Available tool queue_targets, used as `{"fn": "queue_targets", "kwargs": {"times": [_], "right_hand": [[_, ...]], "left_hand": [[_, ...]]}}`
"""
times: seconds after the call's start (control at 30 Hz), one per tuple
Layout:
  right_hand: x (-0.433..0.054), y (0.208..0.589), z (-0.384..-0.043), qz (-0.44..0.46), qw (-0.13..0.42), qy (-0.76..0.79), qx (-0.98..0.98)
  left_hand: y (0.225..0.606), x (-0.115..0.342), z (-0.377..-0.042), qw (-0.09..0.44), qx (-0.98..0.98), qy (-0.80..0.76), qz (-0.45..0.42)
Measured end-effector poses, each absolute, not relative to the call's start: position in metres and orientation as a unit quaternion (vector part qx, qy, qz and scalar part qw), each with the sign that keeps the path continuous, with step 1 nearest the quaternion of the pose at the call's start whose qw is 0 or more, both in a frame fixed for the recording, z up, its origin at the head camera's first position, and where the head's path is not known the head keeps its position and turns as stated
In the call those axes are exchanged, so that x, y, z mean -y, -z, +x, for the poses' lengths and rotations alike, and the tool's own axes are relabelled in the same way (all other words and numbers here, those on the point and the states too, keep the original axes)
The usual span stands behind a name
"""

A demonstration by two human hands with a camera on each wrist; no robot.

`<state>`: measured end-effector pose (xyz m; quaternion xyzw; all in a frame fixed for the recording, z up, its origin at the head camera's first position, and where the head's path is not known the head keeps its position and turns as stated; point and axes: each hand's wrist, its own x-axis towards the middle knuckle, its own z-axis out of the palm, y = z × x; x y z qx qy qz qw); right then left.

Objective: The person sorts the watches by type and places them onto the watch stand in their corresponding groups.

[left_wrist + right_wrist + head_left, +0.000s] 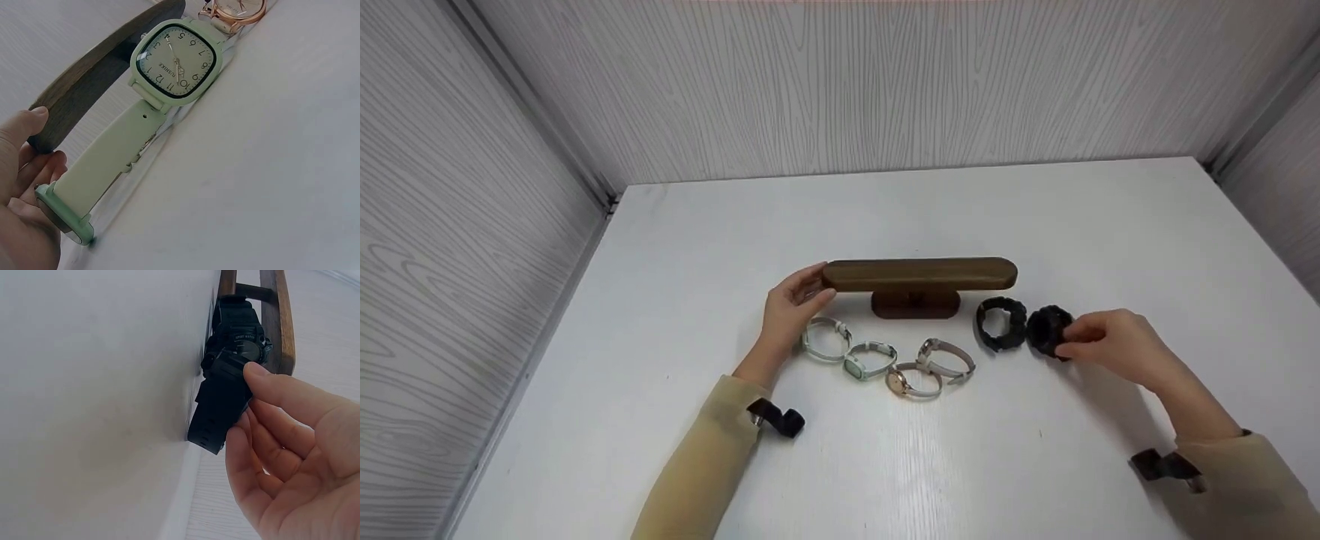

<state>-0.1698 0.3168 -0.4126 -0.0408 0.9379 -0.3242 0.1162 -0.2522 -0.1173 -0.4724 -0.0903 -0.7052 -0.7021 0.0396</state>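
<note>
While left hand [789,311] pinches wooden bar [919,275], right hand [1116,346] a black watch [1044,331], open tabletop [810,217] behind to far edge

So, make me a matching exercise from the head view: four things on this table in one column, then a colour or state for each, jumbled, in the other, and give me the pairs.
Column one:
1. Wooden stand
2. Rightmost watch
3. Second watch from the left
4. Frontmost watch

Column two:
A. Rose-gold case
B. Held at one end by the left grip
C. Pale green case
D. Pinched by the right grip

Pairs: 1-B, 2-D, 3-C, 4-A
</note>
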Motion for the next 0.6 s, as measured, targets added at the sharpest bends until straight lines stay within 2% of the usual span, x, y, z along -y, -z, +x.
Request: {"fn": "queue_targets", "kwargs": {"times": [0.6], "right_hand": [[-0.3191,0.4099,-0.1695,-0.052,0.065,0.303,-0.949]], "left_hand": [[0.4776,0.119,-0.2532,0.056,0.713,0.689,-0.113]]}}
